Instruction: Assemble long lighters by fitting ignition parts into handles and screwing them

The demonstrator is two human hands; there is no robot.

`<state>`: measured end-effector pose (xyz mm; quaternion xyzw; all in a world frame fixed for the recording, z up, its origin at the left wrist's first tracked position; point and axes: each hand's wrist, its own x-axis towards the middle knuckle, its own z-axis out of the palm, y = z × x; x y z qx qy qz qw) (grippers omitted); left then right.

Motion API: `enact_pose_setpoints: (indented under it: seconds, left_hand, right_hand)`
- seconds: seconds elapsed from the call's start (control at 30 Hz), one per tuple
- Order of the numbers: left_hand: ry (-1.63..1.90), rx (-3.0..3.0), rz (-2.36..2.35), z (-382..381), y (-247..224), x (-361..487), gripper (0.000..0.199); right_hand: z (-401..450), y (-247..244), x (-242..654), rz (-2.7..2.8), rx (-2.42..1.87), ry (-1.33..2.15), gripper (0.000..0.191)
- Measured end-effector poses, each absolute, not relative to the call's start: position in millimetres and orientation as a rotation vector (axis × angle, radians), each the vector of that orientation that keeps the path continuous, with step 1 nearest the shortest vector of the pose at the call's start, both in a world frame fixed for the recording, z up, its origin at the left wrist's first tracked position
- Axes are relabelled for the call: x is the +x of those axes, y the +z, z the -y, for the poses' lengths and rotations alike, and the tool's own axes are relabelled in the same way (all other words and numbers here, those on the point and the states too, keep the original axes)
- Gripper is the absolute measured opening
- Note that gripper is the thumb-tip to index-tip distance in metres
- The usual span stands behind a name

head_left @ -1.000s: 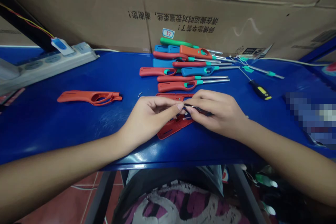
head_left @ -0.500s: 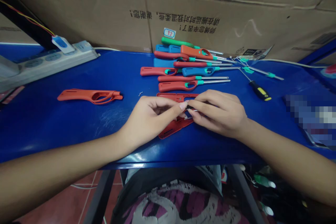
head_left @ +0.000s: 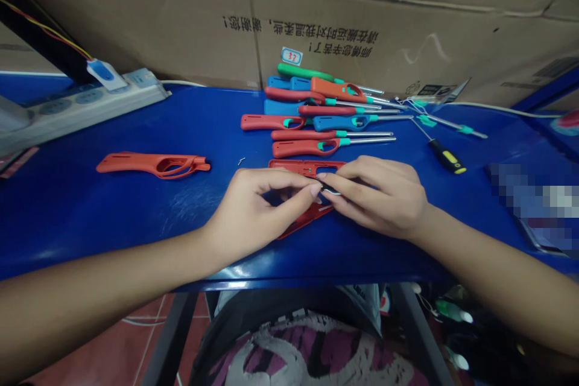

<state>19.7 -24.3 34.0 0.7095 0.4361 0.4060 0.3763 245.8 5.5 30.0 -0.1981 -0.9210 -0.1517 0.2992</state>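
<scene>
The small dark part (head_left: 329, 187) lay between the hands, long axis slanting from ten to four o'clock. The left hand (head_left: 260, 202) pinched its ten-o'clock end, thumb against forefinger; the right hand (head_left: 384, 194), fingers bent, gripped towards four. One red shell half (head_left: 294, 164) lay at twelve.

Two hands (head_left: 256, 208) (head_left: 386, 196), one screwdriver (head_left: 447, 157)

L grip (head_left: 265, 205), R grip (head_left: 386, 196) pinch blk pc (head_left: 327, 186).
</scene>
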Motion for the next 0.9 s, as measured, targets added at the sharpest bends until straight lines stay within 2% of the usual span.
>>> enact_pose_setpoints:
  seconds: [0.57,0.9]
  left_hand:
    - [1.147,2.015,-1.070,25.7,31.8,18.4,0.012]
    - [1.186,2.099,-1.031,26.8,31.3,18.0,0.013]
  right_hand:
    - [-3.7,28.3,245.0,2.430,-0.525,-0.321,0.025]
    - [-4.1,28.9,243.5,2.421,-0.513,-0.355,0.018]
